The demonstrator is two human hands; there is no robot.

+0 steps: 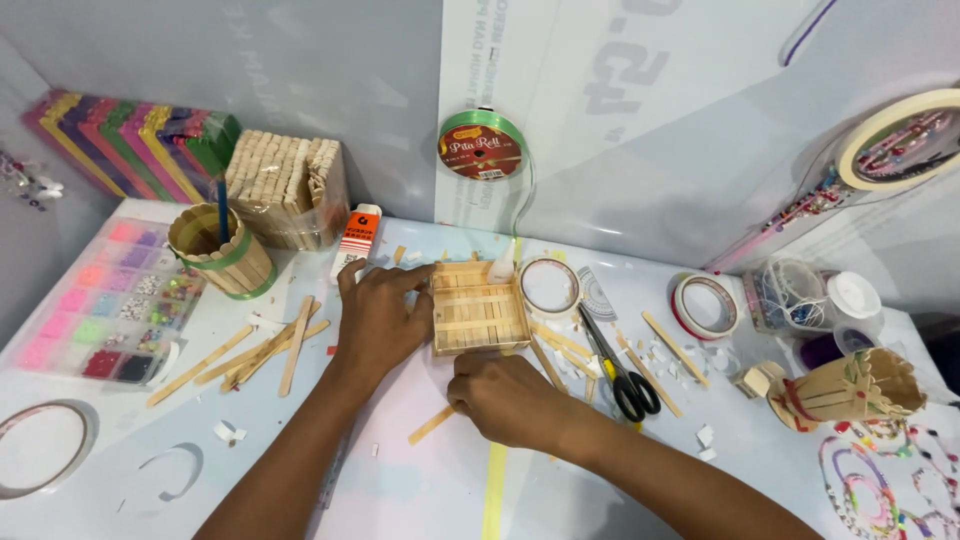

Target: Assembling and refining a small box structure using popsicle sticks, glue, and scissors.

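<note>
Head view looks down at a white table. In the middle lies a little square tray of wooden sticks. The left hand lies flat beside the tray's left edge, its fingers spread a little, and its fingertips touch the top left corner. The right hand sits just below the tray's bottom edge. Its fingers are curled under, so I cannot tell if they hold anything.

Black scissors lie close on the right. Loose sticks lie to the left, near a round stick cup. A bead box sits at the far left edge. The table in front of the hands is mostly bare.
</note>
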